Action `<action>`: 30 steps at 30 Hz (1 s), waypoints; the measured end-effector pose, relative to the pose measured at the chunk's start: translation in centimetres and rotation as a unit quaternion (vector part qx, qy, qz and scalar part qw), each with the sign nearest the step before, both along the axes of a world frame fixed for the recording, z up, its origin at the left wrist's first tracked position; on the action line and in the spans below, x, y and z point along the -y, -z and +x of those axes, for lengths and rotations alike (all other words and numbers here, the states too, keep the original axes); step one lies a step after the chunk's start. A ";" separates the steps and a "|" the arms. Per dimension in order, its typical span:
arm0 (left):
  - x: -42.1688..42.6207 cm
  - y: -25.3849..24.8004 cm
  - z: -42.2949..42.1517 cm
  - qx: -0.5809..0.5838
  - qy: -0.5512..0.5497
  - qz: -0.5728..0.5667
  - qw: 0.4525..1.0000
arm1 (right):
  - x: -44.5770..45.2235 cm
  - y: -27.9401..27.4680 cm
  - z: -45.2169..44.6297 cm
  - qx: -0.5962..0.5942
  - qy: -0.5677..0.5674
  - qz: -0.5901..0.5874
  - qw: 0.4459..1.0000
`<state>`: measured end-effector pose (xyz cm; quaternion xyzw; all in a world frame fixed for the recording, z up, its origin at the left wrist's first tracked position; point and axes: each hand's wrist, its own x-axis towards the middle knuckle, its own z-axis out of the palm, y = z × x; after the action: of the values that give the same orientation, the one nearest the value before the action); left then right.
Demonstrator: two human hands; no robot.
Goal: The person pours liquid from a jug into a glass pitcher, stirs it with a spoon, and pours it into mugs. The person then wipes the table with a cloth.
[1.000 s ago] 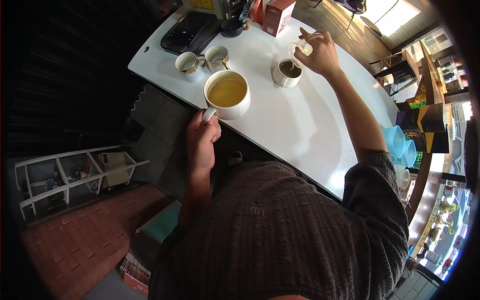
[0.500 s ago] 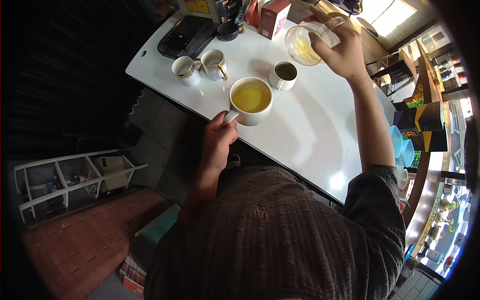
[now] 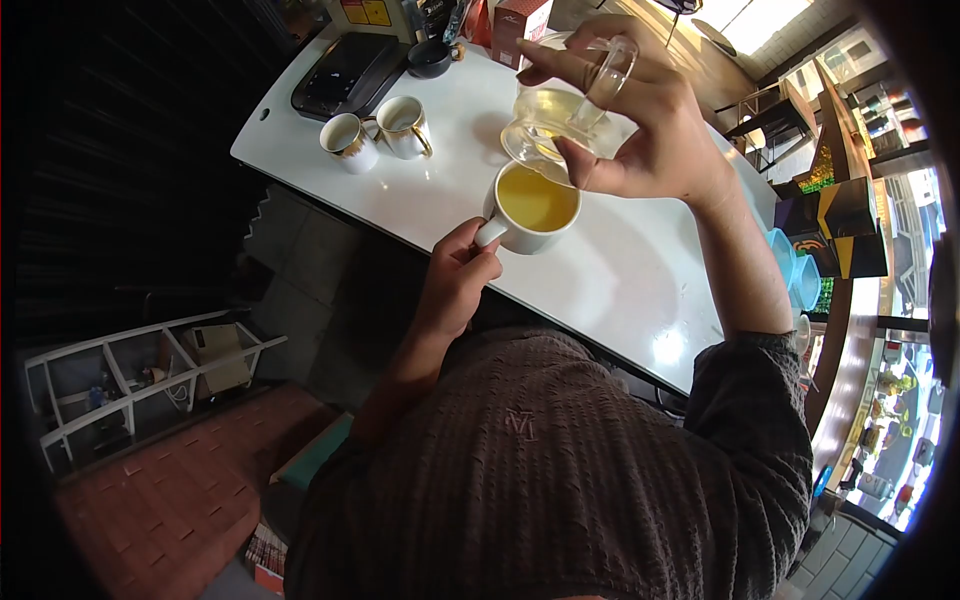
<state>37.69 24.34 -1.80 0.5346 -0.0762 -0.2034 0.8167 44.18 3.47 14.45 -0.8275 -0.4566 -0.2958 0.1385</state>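
Note:
My left hand (image 3: pixel 458 282) is closed on the handle of a white cup (image 3: pixel 540 241), which contains yellow-green liquid. In my right hand (image 3: pixel 645 125) is a clear glass pitcher (image 3: pixel 545 112) with a little pale yellow liquid, its fingers wrapped round the handle side. The pitcher is tilted, its rim just above the far edge of the cup. Whether liquid is flowing between them I cannot tell. Left of the cup stand two white mugs with gold trim, one mug (image 3: pixel 345 150) beside the other mug (image 3: pixel 403 135).
A flat black device (image 3: pixel 345 75) lies at the table's far left, near a small black cup (image 3: pixel 430 62) and a reddish box (image 3: pixel 515 25). The white table (image 3: pixel 630 265) has its front edge before my body. A white metal rack (image 3: pixel 130 400) stands at lower left.
My right hand has brought the glass pitcher down and left over the white cup, tilting it. The cup has shifted slightly right with my left hand. A smaller cup of dark liquid is now hidden.

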 end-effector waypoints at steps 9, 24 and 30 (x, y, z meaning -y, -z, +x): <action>0.0 -0.4 0.0 0.003 0.000 -0.009 1.000 | -0.7 -0.2 -0.6 -0.001 -0.034 -0.013 0.999; -2.4 -0.2 0.2 0.005 -0.044 -0.019 0.999 | 1.8 3.3 2.2 -0.299 0.068 0.338 0.890; -5.3 0.8 0.6 0.033 -0.062 -0.021 0.997 | 5.9 8.0 6.4 -0.258 0.192 0.316 0.893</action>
<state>38.25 29.59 -2.60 0.5273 -0.0745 -0.1332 0.8359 50.56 -2.43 6.48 -0.8590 -0.1194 -0.2217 0.4458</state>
